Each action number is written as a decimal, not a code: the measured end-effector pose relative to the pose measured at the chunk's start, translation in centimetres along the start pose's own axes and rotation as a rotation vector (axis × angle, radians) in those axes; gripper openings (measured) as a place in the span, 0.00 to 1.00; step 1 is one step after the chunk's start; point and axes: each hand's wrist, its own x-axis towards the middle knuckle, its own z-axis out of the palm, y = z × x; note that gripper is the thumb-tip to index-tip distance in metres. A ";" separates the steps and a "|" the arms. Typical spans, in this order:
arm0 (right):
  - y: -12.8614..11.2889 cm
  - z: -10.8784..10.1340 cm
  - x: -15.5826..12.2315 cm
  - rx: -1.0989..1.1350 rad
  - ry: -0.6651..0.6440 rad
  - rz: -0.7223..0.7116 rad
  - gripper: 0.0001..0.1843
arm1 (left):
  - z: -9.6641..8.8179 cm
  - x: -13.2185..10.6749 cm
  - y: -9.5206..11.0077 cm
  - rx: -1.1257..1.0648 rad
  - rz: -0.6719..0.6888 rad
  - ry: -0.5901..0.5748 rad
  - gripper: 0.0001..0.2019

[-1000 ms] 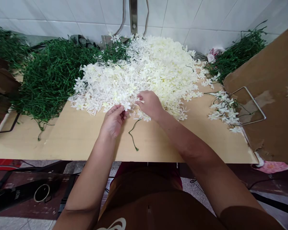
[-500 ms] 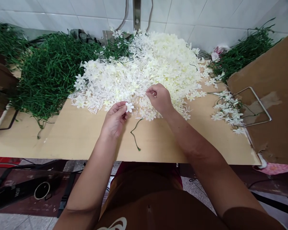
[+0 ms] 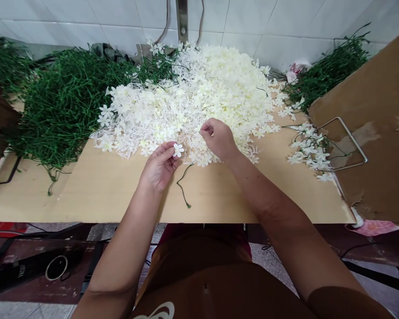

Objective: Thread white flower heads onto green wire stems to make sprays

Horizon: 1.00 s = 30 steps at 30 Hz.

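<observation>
My left hand (image 3: 161, 165) pinches a white artificial flower (image 3: 178, 150) between thumb and forefinger, its petals facing up. To the right, my right hand (image 3: 217, 138) hovers at the near side of a big pile of white and cream artificial flowers (image 3: 234, 84). Its thumb and forefinger are pressed together; whatever may be between them is too small to make out. On the board just below the hands lies a single green plastic stem (image 3: 182, 188), bent and thin.
A heap of green stems (image 3: 63, 106) fills the left side, with more stems (image 3: 329, 71) at the back right. Stemmed white flowers (image 3: 309, 146) lie beside a cardboard box (image 3: 379, 119) with a wire handle (image 3: 352, 141). Behind everything rises a tiled wall (image 3: 246, 20).
The whole view has shifted slightly, so things appear a little further left. Both hands keep nearly the same pose, with the flower still in my left hand.
</observation>
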 end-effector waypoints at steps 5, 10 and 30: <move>-1.6 2.3 0.3 -0.511 -0.194 -0.166 0.15 | -0.1 0.0 -0.2 0.009 0.014 -0.008 0.12; -1.6 3.0 1.4 -0.499 -0.196 -0.152 0.13 | -0.3 0.0 -0.1 0.029 0.024 0.009 0.12; -0.8 -0.2 0.0 0.756 -0.162 0.328 0.02 | -0.2 -0.1 -0.2 -0.020 -0.063 -0.021 0.09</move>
